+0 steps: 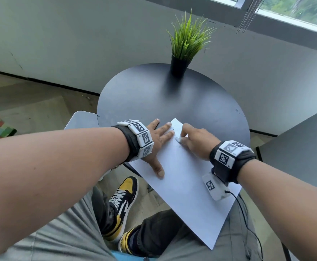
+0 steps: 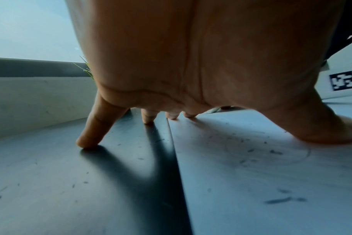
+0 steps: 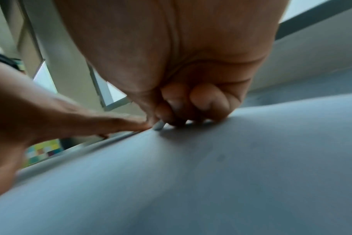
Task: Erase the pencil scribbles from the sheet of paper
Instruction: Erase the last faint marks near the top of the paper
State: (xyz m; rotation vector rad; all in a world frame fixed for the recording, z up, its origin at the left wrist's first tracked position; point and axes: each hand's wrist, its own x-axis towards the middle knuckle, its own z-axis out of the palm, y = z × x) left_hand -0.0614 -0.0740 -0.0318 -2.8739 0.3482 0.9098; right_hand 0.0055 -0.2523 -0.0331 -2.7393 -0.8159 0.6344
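A white sheet of paper (image 1: pixel 184 185) lies slanted on the near edge of the round dark table (image 1: pixel 153 95) and hangs over my lap. My left hand (image 1: pixel 159 142) lies flat with spread fingers, pressing the sheet's upper left part; two fingers rest on the table (image 2: pixel 50 159) beside the paper (image 2: pixel 261 174). My right hand (image 1: pixel 195 140) pinches a small white eraser (image 1: pixel 179 139) against the paper near the top corner. The eraser's tip (image 3: pixel 159 125) shows under the curled right hand (image 3: pixel 191 103). Faint pencil marks and dark eraser crumbs (image 2: pixel 275 201) dot the sheet.
A potted green grass plant (image 1: pixel 185 46) stands at the table's far edge. A second grey table (image 1: pixel 304 147) is at the right. My crossed legs with a yellow and black shoe (image 1: pixel 123 196) are under the table edge. A cable (image 1: pixel 248 219) hangs from my right wrist.
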